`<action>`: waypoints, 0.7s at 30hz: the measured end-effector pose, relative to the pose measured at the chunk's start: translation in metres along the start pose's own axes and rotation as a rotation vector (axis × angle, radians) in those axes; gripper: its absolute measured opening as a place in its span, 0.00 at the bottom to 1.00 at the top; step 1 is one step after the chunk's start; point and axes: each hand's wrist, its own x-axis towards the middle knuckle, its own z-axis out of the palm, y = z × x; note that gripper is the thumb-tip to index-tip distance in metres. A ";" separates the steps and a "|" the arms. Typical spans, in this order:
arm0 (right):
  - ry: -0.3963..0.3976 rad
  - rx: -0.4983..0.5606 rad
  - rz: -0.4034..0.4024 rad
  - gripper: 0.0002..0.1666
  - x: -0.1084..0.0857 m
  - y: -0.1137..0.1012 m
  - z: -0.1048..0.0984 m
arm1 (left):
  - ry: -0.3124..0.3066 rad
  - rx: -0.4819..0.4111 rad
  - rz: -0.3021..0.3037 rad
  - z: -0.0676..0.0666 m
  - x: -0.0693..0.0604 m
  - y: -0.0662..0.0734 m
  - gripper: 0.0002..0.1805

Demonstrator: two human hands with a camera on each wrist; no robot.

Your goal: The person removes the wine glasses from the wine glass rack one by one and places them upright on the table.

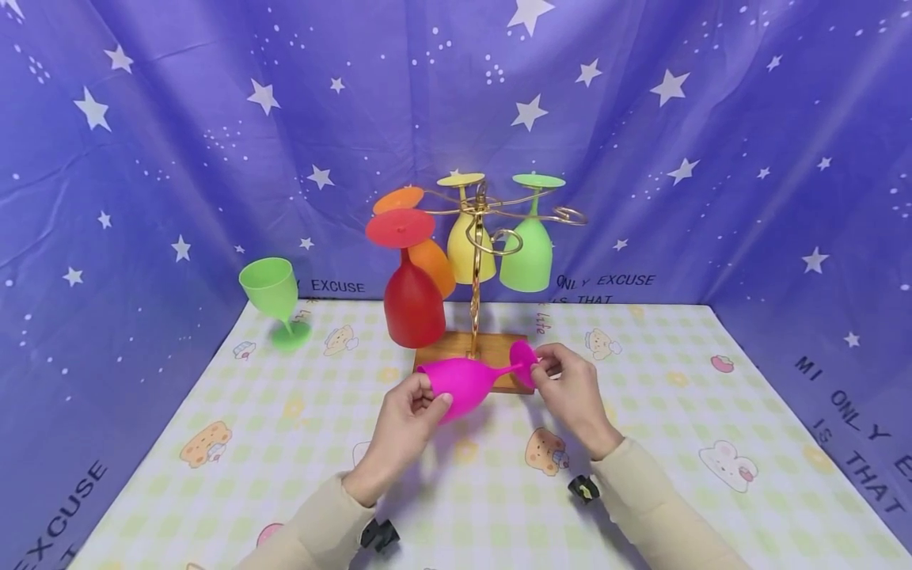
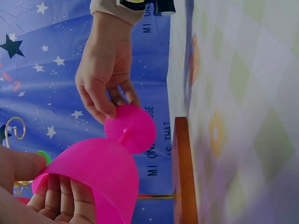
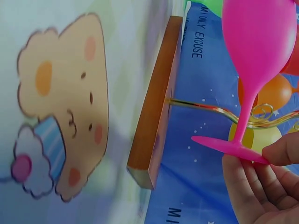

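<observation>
A magenta wine glass (image 1: 465, 385) is held on its side between both hands, in front of the rack's wooden base. My left hand (image 1: 408, 427) grips its rim, with the fingers inside the bowl and the thumb outside, as the left wrist view shows. With thumb and fingers my right hand (image 1: 572, 388) pinches the edge of the round foot (image 3: 233, 150). Just behind stands a gold metal rack (image 1: 476, 293) on a wooden base (image 1: 499, 348). Red (image 1: 415, 305), orange (image 1: 436, 265), yellow (image 1: 470, 249) and green (image 1: 527, 257) glasses hang upside down from it.
Another green glass (image 1: 271, 289) stands upright at the table's back left. A checked cloth with cartoon prints covers the table (image 1: 641, 427). Purple star-printed curtains (image 1: 427, 95) rise behind and at both sides. The rack's empty front loop (image 1: 499, 241) faces the hands.
</observation>
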 end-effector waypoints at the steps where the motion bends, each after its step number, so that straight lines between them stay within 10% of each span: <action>1: -0.010 0.005 0.010 0.10 -0.001 -0.001 0.001 | 0.003 0.008 0.015 -0.001 -0.001 0.001 0.08; 8: -0.057 0.046 0.026 0.10 -0.003 -0.003 0.005 | 0.046 0.081 0.075 -0.010 -0.002 0.006 0.05; 14: -0.062 0.162 0.057 0.15 0.000 0.003 0.005 | 0.061 0.157 0.108 -0.018 -0.011 0.039 0.06; 21: -0.023 0.051 0.136 0.12 0.010 0.016 0.008 | 0.045 0.251 0.178 -0.038 -0.003 0.015 0.08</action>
